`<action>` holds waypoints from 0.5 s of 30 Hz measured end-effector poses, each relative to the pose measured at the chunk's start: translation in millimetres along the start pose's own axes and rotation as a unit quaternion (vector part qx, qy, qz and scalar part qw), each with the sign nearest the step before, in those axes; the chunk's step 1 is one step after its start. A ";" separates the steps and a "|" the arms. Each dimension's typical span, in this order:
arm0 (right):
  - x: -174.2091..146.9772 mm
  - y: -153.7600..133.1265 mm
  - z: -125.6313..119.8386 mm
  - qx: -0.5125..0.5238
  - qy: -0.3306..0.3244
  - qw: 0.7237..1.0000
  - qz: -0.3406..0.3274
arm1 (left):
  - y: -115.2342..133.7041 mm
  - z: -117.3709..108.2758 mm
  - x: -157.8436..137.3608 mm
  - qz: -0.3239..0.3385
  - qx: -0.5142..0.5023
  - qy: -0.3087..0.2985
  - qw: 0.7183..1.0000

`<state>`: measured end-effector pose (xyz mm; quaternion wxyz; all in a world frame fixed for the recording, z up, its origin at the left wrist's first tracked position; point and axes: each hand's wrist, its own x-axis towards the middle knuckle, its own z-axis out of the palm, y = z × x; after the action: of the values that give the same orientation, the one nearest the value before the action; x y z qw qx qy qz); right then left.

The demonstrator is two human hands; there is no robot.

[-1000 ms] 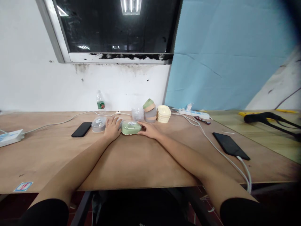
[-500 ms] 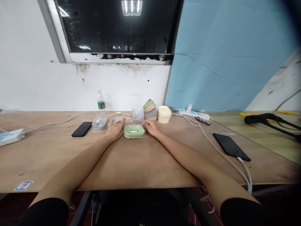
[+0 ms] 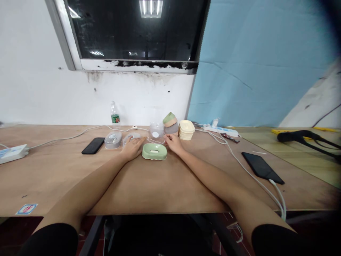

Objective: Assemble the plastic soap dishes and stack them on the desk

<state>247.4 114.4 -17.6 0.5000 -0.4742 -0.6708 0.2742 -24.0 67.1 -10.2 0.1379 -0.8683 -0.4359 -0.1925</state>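
Observation:
A green soap dish with a slot in its middle sits on the table between my hands. Just behind it a clear plastic cover is tilted up, its outline faint. My right hand pinches the cover's right edge. My left hand lies to the left of the dish, fingers stretched out and apart, their tips close to the cover's left edge; whether they touch it I cannot tell. Partly behind my left hand is a clear-topped round-cornered box, with a similar grey box left of it.
At the back stand stacked clear covers, grey and green dishes and a stack of cream dishes. A bottle, a phone, a charging phone, cables and power strips lie around.
The clear cover has moved back and right, off the green soap dish, with my right hand. My left hand's fingers have spread. The view has shifted slightly.

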 end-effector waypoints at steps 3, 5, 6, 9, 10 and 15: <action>9.6 -19.0 -3.6 0.118 0.037 0.990 0.061 | 0.0 0.5 0.3 -0.003 -0.001 -0.006 1.000; 18.8 -36.7 -3.9 0.205 0.042 0.971 0.116 | 0.0 0.7 0.4 -0.002 -0.002 -0.010 1.000; 24.4 -45.8 -2.9 0.243 0.039 0.958 0.145 | 0.0 0.7 0.3 0.000 -0.003 -0.010 1.000; 44.1 -68.8 5.1 0.325 0.021 0.919 0.222 | -0.3 1.1 -0.1 0.001 -0.009 -0.006 1.000; 51.1 -74.1 9.1 0.342 0.023 0.908 0.241 | -0.5 1.4 -0.3 0.001 -0.012 -0.005 1.000; 77.2 -80.3 32.9 0.341 0.049 0.903 0.258 | -2.1 3.3 -0.4 0.008 -0.020 0.003 1.000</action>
<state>183.8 156.0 70.3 0.5752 -0.4436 -0.3652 0.5822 -25.2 69.4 -13.2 0.1234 -0.8739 -0.4244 -0.2024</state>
